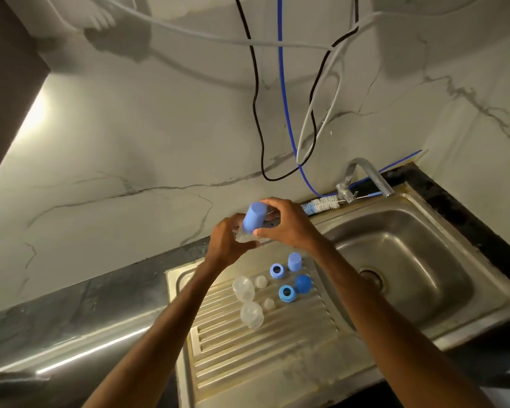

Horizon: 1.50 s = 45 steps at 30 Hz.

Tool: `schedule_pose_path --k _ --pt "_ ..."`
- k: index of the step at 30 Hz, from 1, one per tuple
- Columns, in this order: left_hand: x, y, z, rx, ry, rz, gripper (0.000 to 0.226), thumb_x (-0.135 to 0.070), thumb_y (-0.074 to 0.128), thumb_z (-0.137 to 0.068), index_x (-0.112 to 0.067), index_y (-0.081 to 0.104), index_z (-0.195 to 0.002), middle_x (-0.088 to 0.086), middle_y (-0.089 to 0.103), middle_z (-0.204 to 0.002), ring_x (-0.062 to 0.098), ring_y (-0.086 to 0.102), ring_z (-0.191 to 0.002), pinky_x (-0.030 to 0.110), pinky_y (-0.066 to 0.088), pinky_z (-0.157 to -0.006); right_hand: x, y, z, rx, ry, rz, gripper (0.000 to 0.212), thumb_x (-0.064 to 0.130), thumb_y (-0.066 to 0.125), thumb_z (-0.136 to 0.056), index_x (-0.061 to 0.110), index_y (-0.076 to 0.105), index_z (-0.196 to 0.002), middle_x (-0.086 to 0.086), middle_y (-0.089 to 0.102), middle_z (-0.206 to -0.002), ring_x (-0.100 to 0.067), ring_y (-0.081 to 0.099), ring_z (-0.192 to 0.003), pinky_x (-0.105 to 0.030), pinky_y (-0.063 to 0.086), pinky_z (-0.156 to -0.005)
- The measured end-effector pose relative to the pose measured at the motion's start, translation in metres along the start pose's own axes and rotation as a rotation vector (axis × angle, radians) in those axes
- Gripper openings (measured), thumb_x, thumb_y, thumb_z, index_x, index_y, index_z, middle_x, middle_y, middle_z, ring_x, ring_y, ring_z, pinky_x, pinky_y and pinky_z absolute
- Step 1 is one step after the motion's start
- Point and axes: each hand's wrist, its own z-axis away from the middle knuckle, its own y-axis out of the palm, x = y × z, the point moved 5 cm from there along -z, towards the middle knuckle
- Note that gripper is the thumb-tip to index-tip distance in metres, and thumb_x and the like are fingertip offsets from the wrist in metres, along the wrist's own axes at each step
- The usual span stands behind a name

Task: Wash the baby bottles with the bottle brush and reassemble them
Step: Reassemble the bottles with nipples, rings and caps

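Most of the view is grey-veined marble wall [130, 128]. Below it we see a dark countertop [71, 304] with a stainless sink unit [483, 304] set in: basin [409, 245] on the right, ribbed drainboard [277, 363] on the left.

Both our forearms reach in from the bottom edge and meet above the drainboard's far end.

Three lines hang down the wall: black cable [255, 83], blue tube [283, 83], white hose [321, 113]. Steel tap [365, 175] stands at the basin's back rim, spout over the basin.

Left hand [227, 245]: fingers curled round a clear bottle [243, 237], mostly hidden in the grip. Right hand [289, 228]: thumb and fingertips pinch the light-blue cap [253, 217], which is tilted left on top of that bottle. We can't tell whether the cap is fully seated.

Bottle brush [321, 205], blue-and-white bristles, lies on the back rim of the sink, just left of the tap base, not touched.

Loose parts sit on the drainboard near our wrists:
- two clear bottle bodies, far one [243, 288] and near one [251, 315], close together on the left
- second light-blue cap [294, 261], upright, nearest the basin
- dark-blue dome cap [303, 283], just in front of it
- two blue screw rings, far ring [276, 270] and near ring [286, 293], openings up
- two clear teats, far teat [261, 281] and near teat [268, 303], between bodies and rings
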Motion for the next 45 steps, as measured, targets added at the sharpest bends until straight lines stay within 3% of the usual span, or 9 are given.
schedule_pose_path --k 4,11,14,18,26,30,35,39,45 --pt "0.055 0.020 -0.001 0.041 -0.209 -0.008 0.070 -0.029 0.097 -0.066 -0.008 0.063 -0.124 0.009 0.071 -0.114 0.027 0.066 -0.098 0.031 0.048 -0.079 -0.036 0.018 0.010 0.024 0.161 -0.058 0.039 0.023 0.082 -0.081 0.015 0.071 -0.117 0.002 0.073 -0.109 -0.013 0.070 -0.095 -0.010 0.052 -0.075" --pt "0.127 0.042 0.013 0.046 -0.414 0.016 0.070 -0.016 0.098 -0.062 -0.005 0.063 -0.122 0.013 0.072 -0.117 0.032 0.068 -0.105 0.036 0.052 -0.083 -0.082 0.029 0.044 0.050 0.290 -0.070 0.019 0.017 0.079 -0.083 0.015 0.078 -0.102 0.002 0.077 -0.095 -0.009 0.072 -0.088 -0.023 0.058 -0.082" --pt "0.137 0.045 0.024 0.017 -0.419 0.049 0.068 -0.011 0.097 -0.064 -0.005 0.061 -0.121 0.013 0.071 -0.118 0.032 0.068 -0.103 0.041 0.055 -0.085 -0.093 0.027 0.050 0.050 0.302 -0.086 0.018 0.014 0.077 -0.085 0.013 0.078 -0.102 0.001 0.078 -0.095 -0.011 0.073 -0.087 -0.027 0.060 -0.082" --pt "0.138 0.049 0.030 -0.015 -0.399 0.077 0.064 -0.010 0.095 -0.068 -0.004 0.061 -0.121 0.013 0.071 -0.118 0.025 0.066 -0.100 0.033 0.050 -0.080 -0.101 0.029 0.052 0.053 0.308 -0.088 0.018 0.010 0.075 -0.087 0.010 0.077 -0.105 -0.001 0.077 -0.096 -0.010 0.073 -0.087 -0.025 0.060 -0.079" --pt "0.132 0.046 0.046 -0.023 -0.408 0.047 0.079 -0.006 0.090 -0.073 -0.004 0.049 -0.140 0.016 0.065 -0.132 0.035 0.063 -0.114 0.035 0.046 -0.083 -0.102 0.036 0.052 0.094 0.278 -0.052 0.020 0.008 0.073 -0.089 0.008 0.075 -0.109 -0.003 0.076 -0.099 -0.011 0.072 -0.089 -0.026 0.061 -0.081" --pt "0.121 0.031 0.073 -0.103 -0.480 -0.002 0.068 -0.004 0.077 -0.083 -0.005 0.045 -0.144 0.017 0.057 -0.141 0.036 0.056 -0.125 0.045 0.049 -0.099 -0.107 0.038 0.052 0.098 0.264 0.013 0.021 0.007 0.075 -0.086 0.011 0.074 -0.106 -0.001 0.075 -0.098 -0.010 0.071 -0.088 -0.030 0.061 -0.084" --pt "0.067 0.007 0.103 -0.291 -0.249 -0.218 0.026 -0.013 0.074 -0.088 -0.016 0.062 -0.111 0.001 0.068 -0.110 0.021 0.057 -0.099 0.028 0.039 -0.083 -0.105 0.047 0.049 0.131 0.182 0.260 0.029 0.007 0.078 -0.085 0.016 0.070 -0.111 -0.001 0.069 -0.114 -0.017 0.060 -0.110 -0.035 0.054 -0.093" --pt "0.000 0.024 0.081 -0.162 -0.020 -0.255 0.011 -0.009 0.069 -0.087 -0.017 0.064 -0.094 -0.001 0.068 -0.090 0.017 0.055 -0.084 0.027 0.038 -0.072 -0.098 0.063 0.036 0.244 0.068 0.545 0.036 0.016 0.079 -0.082 0.019 0.069 -0.117 0.001 0.064 -0.127 -0.022 0.045 -0.126 -0.033 0.039 -0.099" --pt "-0.021 0.089 0.030 0.301 -0.042 -0.618 0.026 -0.031 0.067 -0.094 -0.016 0.062 -0.115 0.005 0.067 -0.112 0.028 0.050 -0.117 0.038 0.040 -0.097 -0.115 0.089 0.026 0.406 -0.028 0.892 0.034 0.036 0.078 -0.079 0.018 0.067 -0.107 -0.002 0.065 -0.121 -0.027 0.043 -0.125 -0.041 0.031 -0.102"
